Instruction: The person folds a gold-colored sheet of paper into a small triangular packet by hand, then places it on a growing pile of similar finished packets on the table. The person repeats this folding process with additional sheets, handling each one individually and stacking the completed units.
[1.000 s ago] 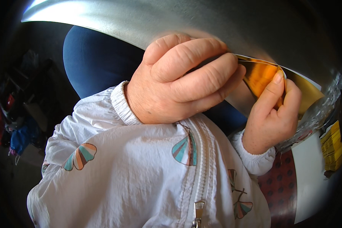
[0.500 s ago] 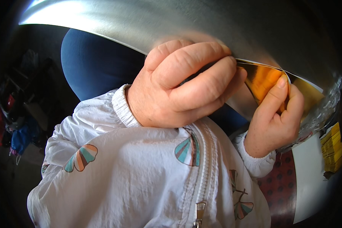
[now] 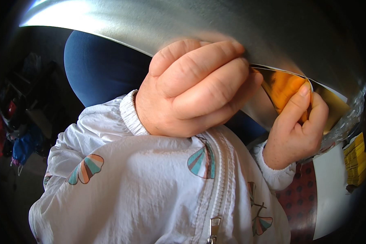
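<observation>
A shiny gold sheet, thin and with a pale edge, lies at the front edge of a grey metal worktop. My right hand pinches it between thumb and forefinger, the thumb lying on its gold face. To the left, my left hand is closed with its fingers curled together at the sheet's left end. Its fingertips are partly hidden, so the grip there shows only in part. Both wrists come out of white, elasticated jacket sleeves.
Crumpled clear plastic sits right of my right hand, with a folded yellow piece below it. A white panel and a dark red dotted surface lie lower right. My blue-clad knee is under the worktop edge; dark clutter fills the far left.
My left hand has shifted slightly left and up. My right hand has moved a little to the right, still pinching the gold sheet.
</observation>
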{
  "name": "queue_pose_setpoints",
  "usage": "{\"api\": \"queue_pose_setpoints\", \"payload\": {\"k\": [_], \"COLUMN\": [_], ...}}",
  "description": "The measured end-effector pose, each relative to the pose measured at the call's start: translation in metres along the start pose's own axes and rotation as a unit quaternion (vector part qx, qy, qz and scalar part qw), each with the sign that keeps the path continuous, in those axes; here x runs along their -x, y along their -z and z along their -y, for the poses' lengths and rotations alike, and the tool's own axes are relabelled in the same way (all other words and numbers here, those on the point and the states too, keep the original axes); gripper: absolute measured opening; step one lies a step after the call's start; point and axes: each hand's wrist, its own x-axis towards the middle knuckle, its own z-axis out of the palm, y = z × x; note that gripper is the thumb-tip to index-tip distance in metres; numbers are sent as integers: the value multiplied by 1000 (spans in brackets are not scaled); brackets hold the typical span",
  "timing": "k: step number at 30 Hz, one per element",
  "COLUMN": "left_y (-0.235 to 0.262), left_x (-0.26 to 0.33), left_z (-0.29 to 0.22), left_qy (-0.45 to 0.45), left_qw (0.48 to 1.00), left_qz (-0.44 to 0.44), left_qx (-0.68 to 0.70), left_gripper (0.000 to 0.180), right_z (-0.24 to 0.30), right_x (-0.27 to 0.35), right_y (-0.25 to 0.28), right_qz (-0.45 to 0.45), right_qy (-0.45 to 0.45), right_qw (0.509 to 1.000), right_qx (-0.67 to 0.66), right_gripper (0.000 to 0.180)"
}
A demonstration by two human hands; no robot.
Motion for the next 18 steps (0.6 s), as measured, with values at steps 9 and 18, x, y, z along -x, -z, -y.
{"api": "queue_pose_setpoints", "payload": {"k": [9,18], "left_y": [1,2], "left_x": [2,0], "left_z": [2,1], "left_qy": [-6,0], "left_qw": [1000,999], "left_qz": [5,15], "left_qx": [-24,-30], "left_gripper": [34,36], "right_z": [-1,0], "right_x": [-1,-1], "right_y": [-1,0], "right_qz": [-6,-3], "right_qy": [8,9], "right_qw": [1000,1000], "right_qx": [4,3], "right_gripper": [16,15]}}
